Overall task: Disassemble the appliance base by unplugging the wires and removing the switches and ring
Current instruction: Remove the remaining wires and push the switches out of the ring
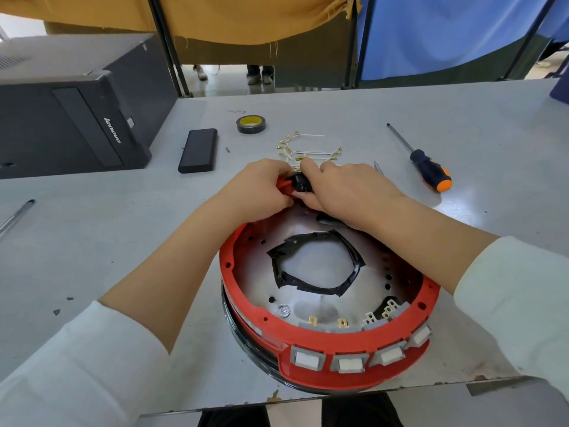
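Note:
The round appliance base [323,340] lies upside down near the table's front edge, a red ring around a metal plate with a taped black opening [317,263]. Several grey rocker switches [349,363] sit in the ring's near rim, their brass terminals bare inside. At the far rim my left hand [261,189] grips the red ring, and my right hand [345,186] pinches a small black part [300,181] set in that rim. Loose white wires with brass connectors [308,151] lie on the table just beyond my hands.
An orange-and-black screwdriver [428,171] lies to the right. A roll of black tape [251,124] and a black power bank [198,151] lie at the back. A black computer case [70,112] stands at left, and a pen [17,215] rests by the left edge.

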### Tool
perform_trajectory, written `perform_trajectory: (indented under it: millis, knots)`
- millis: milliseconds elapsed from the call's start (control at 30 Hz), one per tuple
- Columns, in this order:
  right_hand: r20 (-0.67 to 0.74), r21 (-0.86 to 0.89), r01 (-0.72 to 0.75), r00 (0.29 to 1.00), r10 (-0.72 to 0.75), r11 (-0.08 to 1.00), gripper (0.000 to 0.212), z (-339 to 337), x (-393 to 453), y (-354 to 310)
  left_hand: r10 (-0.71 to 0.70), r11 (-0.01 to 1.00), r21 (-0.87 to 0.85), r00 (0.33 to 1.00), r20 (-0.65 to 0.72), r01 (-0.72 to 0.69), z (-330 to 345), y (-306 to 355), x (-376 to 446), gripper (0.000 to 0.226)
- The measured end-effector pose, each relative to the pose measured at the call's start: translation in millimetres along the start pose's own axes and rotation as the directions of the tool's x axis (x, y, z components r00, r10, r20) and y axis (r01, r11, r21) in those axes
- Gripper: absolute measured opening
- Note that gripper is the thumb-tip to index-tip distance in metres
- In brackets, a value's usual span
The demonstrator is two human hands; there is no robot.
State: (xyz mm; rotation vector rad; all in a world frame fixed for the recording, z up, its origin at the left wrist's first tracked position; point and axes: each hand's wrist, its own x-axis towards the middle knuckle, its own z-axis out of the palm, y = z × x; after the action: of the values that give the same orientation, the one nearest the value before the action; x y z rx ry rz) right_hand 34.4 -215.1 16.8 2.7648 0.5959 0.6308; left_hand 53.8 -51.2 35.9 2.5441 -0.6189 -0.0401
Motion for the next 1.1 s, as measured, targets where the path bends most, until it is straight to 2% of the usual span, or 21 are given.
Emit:
perform_trajectory:
  millis: [167,233,300,433,533,733,800,867,933,967,1000,1033,1100]
  knots:
    - [0.038,0.019,-0.027,0.999,0.026,0.999,0.049,-2,1,-2,0.020,0.999,0.039,0.999,-0.048,-0.018,2,-2,1,0.013]
    - [0.033,0.159,-0.170,0.985,0.167,0.973,0.047,-5,4,1,0.019,0.999,0.031,0.998,-0.055,-0.017,3,-4,2,0.018]
    - [-0.003,0.381,-0.338,0.930,0.367,0.861,0.044,-11,5,6,0.000,1.000,0.023,0.998,-0.059,0.001,4,-4,1,0.031]
    - [0.013,0.397,-0.341,0.931,0.366,0.852,0.050,-12,6,3,0.017,0.999,0.047,0.998,-0.065,-0.014,3,-2,0,0.037]
    - [0.041,0.481,-0.395,0.902,0.429,0.783,0.050,-14,7,8,0.014,0.999,0.047,0.999,-0.045,-0.012,3,0,0,0.038]
    - [0.035,0.648,-0.374,0.885,0.465,0.664,0.027,-16,8,10,0.012,0.985,0.174,1.000,-0.022,-0.008,4,6,-1,0.033]
    - [0.063,0.753,-0.376,0.858,0.510,0.539,0.021,-16,9,14,0.012,0.975,0.221,0.999,-0.031,-0.005,5,7,-3,0.034]
    - [0.133,0.868,-0.384,0.791,0.597,0.316,0.017,-16,11,21,0.027,0.957,0.290,0.999,-0.041,-0.014,7,7,-5,0.035]
    - [0.284,0.905,-0.421,0.702,0.653,0.059,0.018,-17,13,32,0.052,0.936,0.350,0.998,-0.039,-0.035,8,8,-7,0.035]
    - [0.393,0.885,-0.462,0.671,0.629,-0.060,0.022,-19,14,38,0.063,0.930,0.365,0.997,-0.036,-0.045,8,9,-7,0.034]
    - [0.494,0.844,-0.519,0.654,0.573,-0.134,0.026,-20,13,45,0.073,0.925,0.376,0.997,-0.032,-0.056,8,9,-7,0.034]
    - [0.563,0.800,-0.583,0.650,0.511,-0.141,0.029,-22,12,53,0.083,0.921,0.384,0.996,-0.029,-0.066,8,9,-7,0.033]
    - [0.606,0.742,-0.670,0.669,0.431,-0.002,0.026,-22,9,71,0.101,0.913,0.398,0.995,-0.026,-0.082,9,8,-7,0.032]
